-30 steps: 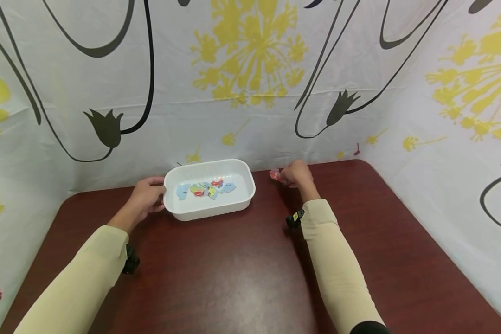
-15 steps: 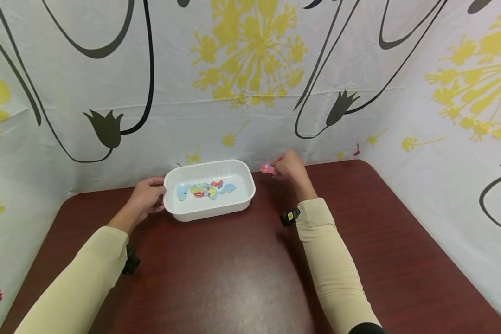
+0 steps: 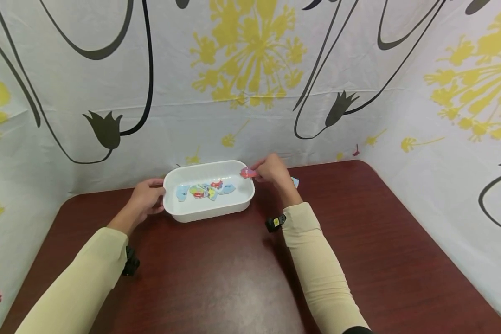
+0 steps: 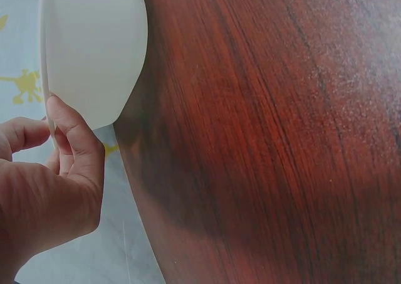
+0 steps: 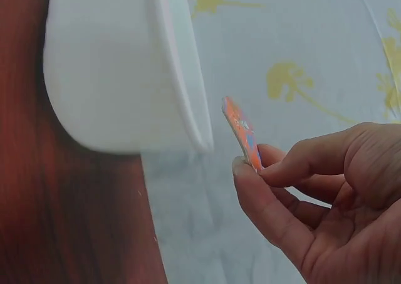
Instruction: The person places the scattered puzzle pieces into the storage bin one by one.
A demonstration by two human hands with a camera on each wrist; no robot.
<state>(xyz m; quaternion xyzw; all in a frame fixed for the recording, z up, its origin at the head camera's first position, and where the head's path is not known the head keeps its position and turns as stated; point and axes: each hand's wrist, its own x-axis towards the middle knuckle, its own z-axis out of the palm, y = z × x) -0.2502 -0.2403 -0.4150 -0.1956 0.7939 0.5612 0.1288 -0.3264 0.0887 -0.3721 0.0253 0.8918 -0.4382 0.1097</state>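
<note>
A white plastic tub (image 3: 210, 213) stands near the table's back edge. My left hand (image 3: 147, 195) pinches its left rim between thumb and fingers, as the left wrist view (image 4: 62, 165) also shows. Between thumb and fingertips, my right hand (image 3: 272, 170) pinches a thin, flat red-pink puzzle piece (image 3: 248, 172); in the head view it overlaps the tub's right rim. Seen edge-on in the right wrist view, the piece (image 5: 241, 133) is orange with small blue marks and tilts upward beside the tub wall. Several light-blue, yellow and red pieces (image 3: 183, 192) lie on the tub floor.
Partly hidden behind my right wrist, another light-blue piece (image 3: 295, 182) lies on the dark reddish-brown wooden table (image 3: 234, 269). A white curtain with yellow and grey flower prints (image 3: 171, 93) hangs close behind the table and along both sides.
My right hand has moved left with the puzzle piece, from the table right of the tub to the tub's right rim. A light-blue piece now shows behind it. My left hand stays put.
</note>
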